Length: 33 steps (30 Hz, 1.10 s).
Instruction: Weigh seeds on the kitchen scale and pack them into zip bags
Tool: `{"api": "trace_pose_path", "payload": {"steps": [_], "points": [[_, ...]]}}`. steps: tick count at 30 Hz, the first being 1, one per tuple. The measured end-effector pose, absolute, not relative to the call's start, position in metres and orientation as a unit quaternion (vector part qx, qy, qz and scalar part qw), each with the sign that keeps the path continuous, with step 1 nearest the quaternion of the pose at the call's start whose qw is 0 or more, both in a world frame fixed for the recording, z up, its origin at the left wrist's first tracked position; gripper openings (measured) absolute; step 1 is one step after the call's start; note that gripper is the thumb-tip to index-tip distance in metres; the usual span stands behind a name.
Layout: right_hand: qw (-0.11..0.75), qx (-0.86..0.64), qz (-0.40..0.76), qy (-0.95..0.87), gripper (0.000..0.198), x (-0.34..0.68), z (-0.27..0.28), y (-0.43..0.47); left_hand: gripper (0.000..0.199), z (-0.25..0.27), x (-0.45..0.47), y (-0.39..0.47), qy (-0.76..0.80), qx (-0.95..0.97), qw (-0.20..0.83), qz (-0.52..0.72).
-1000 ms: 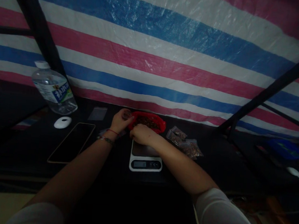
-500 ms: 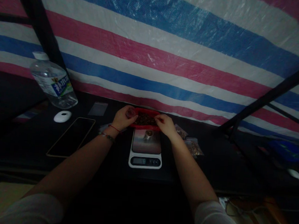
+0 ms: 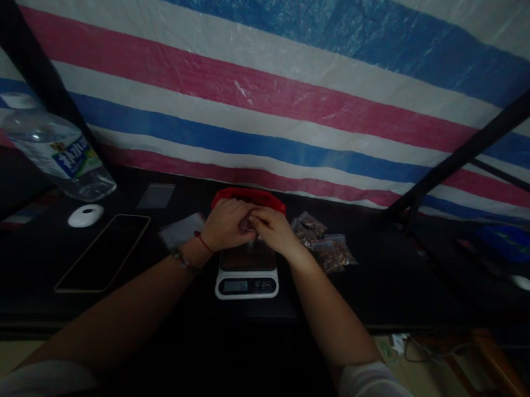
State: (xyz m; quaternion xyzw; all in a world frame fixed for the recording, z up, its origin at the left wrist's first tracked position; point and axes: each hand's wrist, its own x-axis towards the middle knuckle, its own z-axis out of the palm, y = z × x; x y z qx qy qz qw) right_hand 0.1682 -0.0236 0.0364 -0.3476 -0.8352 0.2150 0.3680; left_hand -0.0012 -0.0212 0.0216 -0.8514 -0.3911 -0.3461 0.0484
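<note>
My left hand (image 3: 228, 225) is curled around a small translucent round cup (image 3: 246, 223), partly hidden by the fingers. My right hand (image 3: 273, 228) meets it there with fingers pinched together; whatever is in them cannot be made out. Both hands are over the far part of a white digital kitchen scale (image 3: 247, 287) with a metal plate and lit display. Just beyond is a red tray (image 3: 251, 194), its contents covered by my hands. Small zip bags (image 3: 329, 252) of brown bits lie to the right of my right hand. An empty-looking clear bag (image 3: 180, 231) lies beside my left wrist.
On the left are a large water bottle (image 3: 57, 151), a white mouse-like object (image 3: 85, 215), a phone (image 3: 104, 253) and a flat clear bag (image 3: 156, 195). Dark metal bars (image 3: 471, 147) slant at both sides before a striped sheet (image 3: 264, 88). A blue object (image 3: 513, 244) lies far right.
Both hands have come from the red tray toward me and together above the scale. The small metal cup seen on the scale plate is now hidden. The view has shifted slightly right.
</note>
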Motion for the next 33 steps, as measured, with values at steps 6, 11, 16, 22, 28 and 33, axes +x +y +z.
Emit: {"api": "trace_pose_path", "payload": {"steps": [6, 11, 16, 22, 28, 33], "points": [[0.369, -0.380, 0.230, -0.817, 0.027, 0.167, 0.039, -0.023, 0.064, 0.017, 0.000, -0.018, -0.392, -0.841, 0.010, -0.374], [0.400, -0.385, 0.243, -0.796, 0.036, 0.175, 0.040, -0.021, 0.070, 0.013, -0.011, -0.008, -0.384, -0.845, 0.025, -0.372], [0.419, -0.372, 0.249, -0.790, 0.038, 0.181, 0.046, -0.018, 0.069, 0.016, -0.027, -0.001, -0.380, -0.847, 0.017, -0.371], [0.402, -0.398, 0.291, -0.772, 0.040, 0.181, 0.052, -0.016, 0.064, 0.019, -0.035, -0.001, -0.353, -0.852, -0.032, -0.384], [0.404, -0.377, 0.267, -0.789, 0.033, 0.167, 0.058, -0.012, 0.065, 0.019, -0.034, -0.001, -0.370, -0.834, -0.058, -0.405], [0.438, -0.409, 0.228, -0.767, 0.021, 0.165, 0.058, -0.004, 0.046, 0.009, -0.038, 0.006, -0.428, -0.774, -0.054, -0.463]]}}
